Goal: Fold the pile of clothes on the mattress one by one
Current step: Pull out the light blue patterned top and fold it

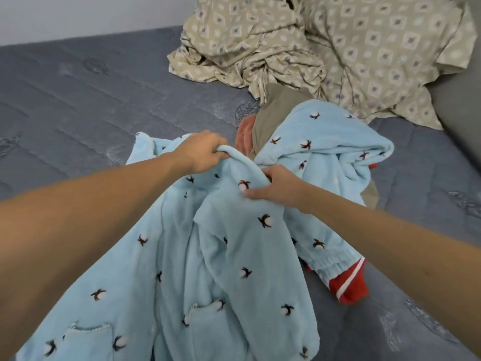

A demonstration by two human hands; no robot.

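A light-blue fleece garment point(229, 256) with small dark-and-white motifs and scalloped pockets lies crumpled across the grey mattress point(78, 95). My left hand point(200, 152) grips a rolled edge of it near the top. My right hand point(273, 186) pinches the same edge just to the right. Under the blue fleece lie an olive-brown piece point(273, 110), a rust-orange piece point(243, 134) and a red garment with a white stripe point(348, 285).
A beige sheet with a diamond pattern point(338, 48) is heaped at the far right of the mattress. A grey padded edge point(458, 105) runs along the right. A pale wall point(78, 14) stands behind the mattress.
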